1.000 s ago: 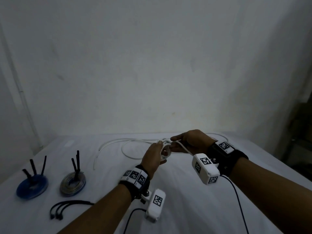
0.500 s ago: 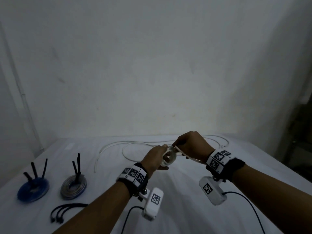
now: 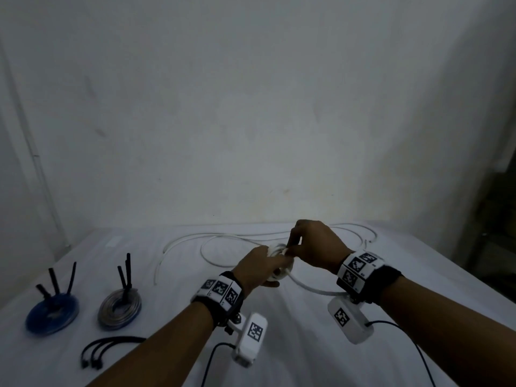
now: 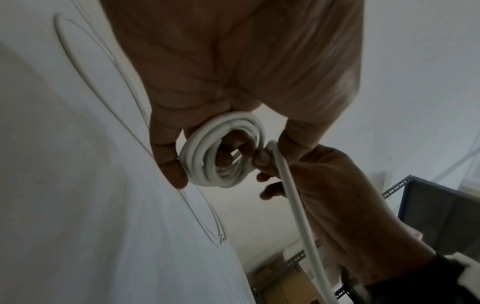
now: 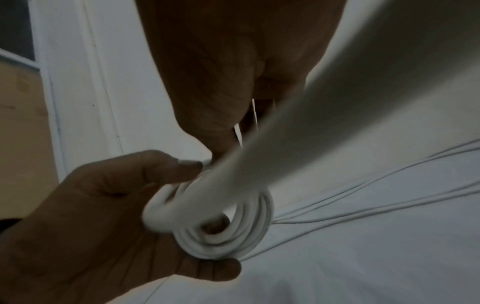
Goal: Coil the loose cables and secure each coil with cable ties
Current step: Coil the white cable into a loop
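My left hand grips a small tight coil of white cable between thumb and fingers, just above the white table. In the right wrist view the same white coil shows several turns. My right hand pinches the free run of the white cable at the top of the coil; that run loops down under my right wrist. The rest of the loose white cable lies in wide loops at the back of the table.
A blue cable coil and a grey cable coil lie at the left, each with black tie ends sticking up. Loose black cable ties lie in front of them. A metal rack stands past the table's right edge.
My right hand has swung up and over the coil, from its near side to its top, laying on cable. The slack loop now hangs under my right wrist. My left hand keeps its hold.
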